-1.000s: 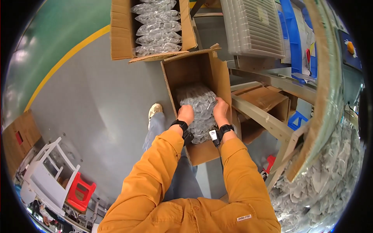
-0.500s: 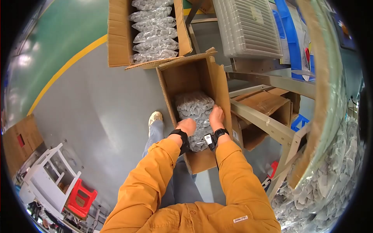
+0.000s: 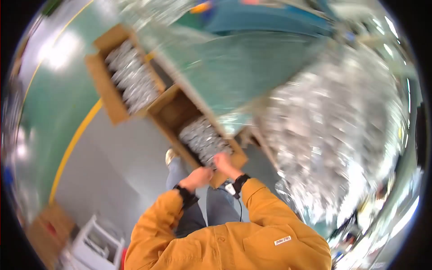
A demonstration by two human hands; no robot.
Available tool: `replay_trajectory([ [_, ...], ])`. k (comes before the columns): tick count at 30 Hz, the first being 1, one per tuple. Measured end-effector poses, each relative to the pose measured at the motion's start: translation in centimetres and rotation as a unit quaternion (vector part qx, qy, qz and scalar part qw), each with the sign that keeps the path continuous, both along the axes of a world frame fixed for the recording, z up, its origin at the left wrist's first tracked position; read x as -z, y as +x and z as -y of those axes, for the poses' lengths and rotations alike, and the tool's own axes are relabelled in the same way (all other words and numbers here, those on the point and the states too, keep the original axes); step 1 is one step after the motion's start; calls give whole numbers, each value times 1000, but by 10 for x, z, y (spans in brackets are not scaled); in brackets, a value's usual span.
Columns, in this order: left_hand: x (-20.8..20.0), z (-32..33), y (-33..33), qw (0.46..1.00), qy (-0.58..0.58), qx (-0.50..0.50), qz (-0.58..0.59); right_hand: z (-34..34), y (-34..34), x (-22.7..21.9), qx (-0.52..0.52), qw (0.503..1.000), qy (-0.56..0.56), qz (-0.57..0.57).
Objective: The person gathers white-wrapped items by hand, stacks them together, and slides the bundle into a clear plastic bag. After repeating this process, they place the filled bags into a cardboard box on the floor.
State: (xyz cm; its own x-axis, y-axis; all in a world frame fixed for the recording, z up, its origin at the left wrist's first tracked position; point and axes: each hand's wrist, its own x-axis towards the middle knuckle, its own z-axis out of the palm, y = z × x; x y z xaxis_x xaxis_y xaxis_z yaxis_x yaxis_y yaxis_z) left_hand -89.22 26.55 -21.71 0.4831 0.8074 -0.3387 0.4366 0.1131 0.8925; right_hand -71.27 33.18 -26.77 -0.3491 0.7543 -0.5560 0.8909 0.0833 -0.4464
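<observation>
An open cardboard box (image 3: 167, 124) stands in front of me, part filled with clear plastic bags (image 3: 203, 137) of small greyish pieces. My left hand (image 3: 198, 177) is at the box's near left edge, its fingers bent and smeared by motion. Over the near end of the bags is my right hand (image 3: 226, 164), also blurred, close to the left one. Whether either hand grips a bag or the box edge cannot be made out. Both wrists wear black bands.
A second cardboard box (image 3: 108, 101) with several similar bags (image 3: 132, 76) stands farther left. To the right, a green-topped table (image 3: 243, 67) lies beside a large heap of clear bags (image 3: 333, 130). A white stool-like frame (image 3: 96, 243) and brown cardboard (image 3: 49, 234) are at the lower left.
The view has swung to the right, bringing the table top and the bag heap into sight. Both hands have drawn back from along the bags toward the box's near end.
</observation>
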Motion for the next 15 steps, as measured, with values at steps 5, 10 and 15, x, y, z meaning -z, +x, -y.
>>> replay_trajectory([
  [5, -125, 8, -27, 984, -22, 166, 58, 33, 9, -161, -65, 983, -57, -162],
  [10, -290, -48, 17, 941, -19, 317, 118, 29, 90, -391, -57, 955, -96, -275],
  [15, -458, -74, 81, 892, 85, 384, 223, 78, 229, -572, 237, 925, 178, -237],
])
